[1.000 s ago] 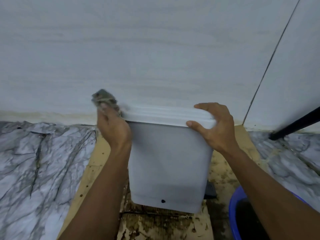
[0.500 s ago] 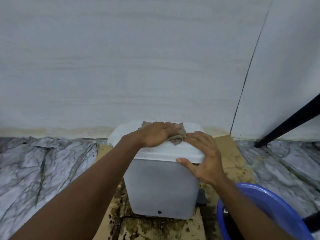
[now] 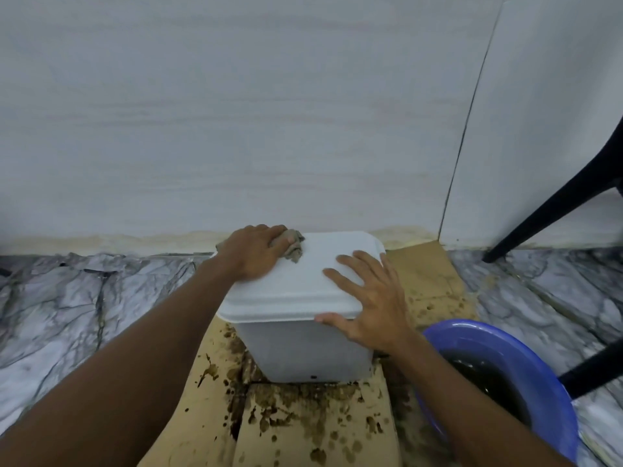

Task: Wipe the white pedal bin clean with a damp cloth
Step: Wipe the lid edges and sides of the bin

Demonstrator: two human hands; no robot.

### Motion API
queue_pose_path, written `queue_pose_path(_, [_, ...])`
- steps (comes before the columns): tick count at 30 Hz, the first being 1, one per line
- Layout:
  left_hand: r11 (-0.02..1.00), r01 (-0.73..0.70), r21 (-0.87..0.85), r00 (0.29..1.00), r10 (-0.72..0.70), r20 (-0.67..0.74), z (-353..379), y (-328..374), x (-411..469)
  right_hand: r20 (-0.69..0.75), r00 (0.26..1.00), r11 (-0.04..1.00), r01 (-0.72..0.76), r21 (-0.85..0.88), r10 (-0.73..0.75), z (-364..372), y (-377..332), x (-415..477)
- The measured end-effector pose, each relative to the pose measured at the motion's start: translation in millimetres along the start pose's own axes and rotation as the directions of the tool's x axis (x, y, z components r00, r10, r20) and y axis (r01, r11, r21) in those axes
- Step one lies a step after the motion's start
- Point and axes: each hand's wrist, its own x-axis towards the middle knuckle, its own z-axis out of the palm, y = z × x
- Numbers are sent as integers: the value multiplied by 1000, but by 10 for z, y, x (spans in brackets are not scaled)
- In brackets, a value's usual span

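Note:
The white pedal bin (image 3: 300, 345) stands upright on wet cardboard near the wall, lid down. A crumpled grey-brown cloth (image 3: 292, 246) lies on the lid's far left corner. My left hand (image 3: 254, 252) grips the cloth there, fingers curled over it. My right hand (image 3: 369, 298) rests flat on the lid's right front part, fingers spread, thumb over the front rim.
Stained, wet cardboard (image 3: 303, 419) covers the marble floor (image 3: 67, 298) under the bin. A blue basin (image 3: 505, 382) with dark water sits at the lower right. Black chair legs (image 3: 553, 210) stand at the right. The wall (image 3: 269, 112) is close behind.
My left hand has moved the cloth from the lid's middle to its far left corner. My right hand's fingers have flattened on the lid. The view has tilted further down.

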Motion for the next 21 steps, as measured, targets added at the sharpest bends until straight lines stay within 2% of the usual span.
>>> queue_pose_path(3, [998, 54, -20, 999, -54, 1, -26, -33, -13, 81, 996, 998, 46, -36, -43, -42, 333, 142])
queue_pose_path(7, [994, 87, -61, 996, -87, -4, -18, -52, -17, 296, 954, 992, -16, -125, 53, -144, 647, 385])
queue_pose_path(10, [998, 55, -11, 998, -55, -34, 12, 30, -69, 465, 867, 983, -137, -125, 180, -222, 795, 583])
queue_pose_path(13, [1000, -13, 9, 999, 13, -35, 49, 86, -171, 600, 763, 955, -298, -2, 239, -274, 845, 744])
queue_pose_path(16, [998, -1, -68, 999, -2, -46, 81, -34, -167, 576, 766, 901, -419, 110, 286, -291, 739, 730])
queue_pose_path(18, [990, 72, -121, 996, -77, -36, 84, -90, -145, 455, 799, 841, -513, 174, 393, -214, 524, 615])
queue_pose_path(19, [983, 99, -154, 994, -105, -27, 85, -77, -154, 374, 792, 805, -570, 167, 483, -151, 382, 552])
queue_pose_path(21, [971, 122, -206, 991, -129, -24, 99, -5, -208, 245, 744, 766, -643, 11, 622, 8, 112, 437])
